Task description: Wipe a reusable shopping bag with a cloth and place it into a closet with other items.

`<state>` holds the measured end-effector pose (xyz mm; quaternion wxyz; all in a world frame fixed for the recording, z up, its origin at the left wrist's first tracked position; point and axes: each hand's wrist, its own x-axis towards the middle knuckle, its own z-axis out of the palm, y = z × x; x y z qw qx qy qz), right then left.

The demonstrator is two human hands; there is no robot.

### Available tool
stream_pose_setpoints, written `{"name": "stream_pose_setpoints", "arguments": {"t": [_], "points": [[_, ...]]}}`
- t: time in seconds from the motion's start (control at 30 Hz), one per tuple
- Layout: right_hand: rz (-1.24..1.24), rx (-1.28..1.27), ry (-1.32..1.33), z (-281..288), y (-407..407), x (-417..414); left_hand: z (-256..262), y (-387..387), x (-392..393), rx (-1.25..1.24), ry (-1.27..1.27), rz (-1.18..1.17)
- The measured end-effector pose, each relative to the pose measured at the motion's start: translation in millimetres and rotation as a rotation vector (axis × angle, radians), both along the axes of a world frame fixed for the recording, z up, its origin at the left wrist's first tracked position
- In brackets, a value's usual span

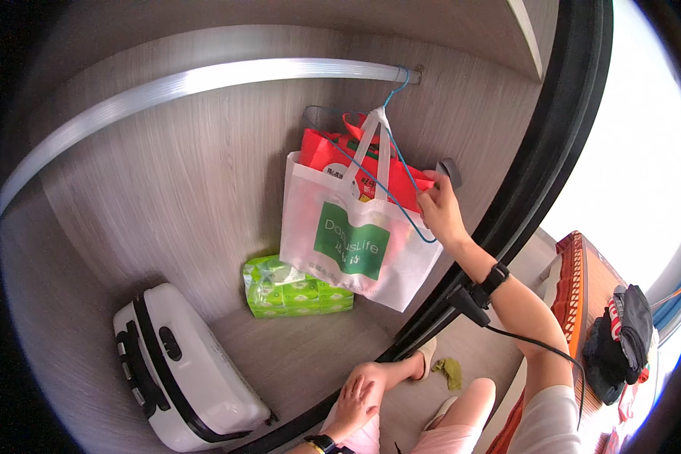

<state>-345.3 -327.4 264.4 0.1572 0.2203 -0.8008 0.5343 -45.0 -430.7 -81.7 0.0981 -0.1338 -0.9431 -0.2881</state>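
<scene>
A white tote bag with a green print (352,241) hangs by its handles from a blue wire hanger (394,139) on the closet's metal rail (232,72). Inside it stands a red printed bag (318,148). My right hand (444,213) is at the right side, its fingers pinching the upper edge of the red bag beside the hanger's wire. A grey object (449,172) shows behind the fingers. My left hand (356,404) rests spread on my knee, holding nothing.
A green pack of tissues (301,295) lies on the closet floor below the tote. A white suitcase (204,363) leans at the lower left. The black door frame (522,187) runs along the right. Folded clothes (624,335) lie on a bed; a green cloth (448,373) lies on the floor.
</scene>
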Motion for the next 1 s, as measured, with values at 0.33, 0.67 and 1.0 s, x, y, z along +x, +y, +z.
{"name": "stream_pose_setpoints", "arguments": {"t": [0.33, 0.67, 1.0], "points": [[0.016, -0.247, -0.033, -14.2, 10.0, 18.3, 3.6, -6.6, 2.5, 0.049, 0.074, -0.015], [0.227, -0.238, -0.406, 2.9, 10.9, 38.4, 7.0, -2.8, 2.4, 0.037, 0.049, -0.011], [0.238, -0.183, -0.326, -6.2, 20.2, 36.5, 4.4, -0.4, 1.2, 0.039, 0.06, -0.013]]}}
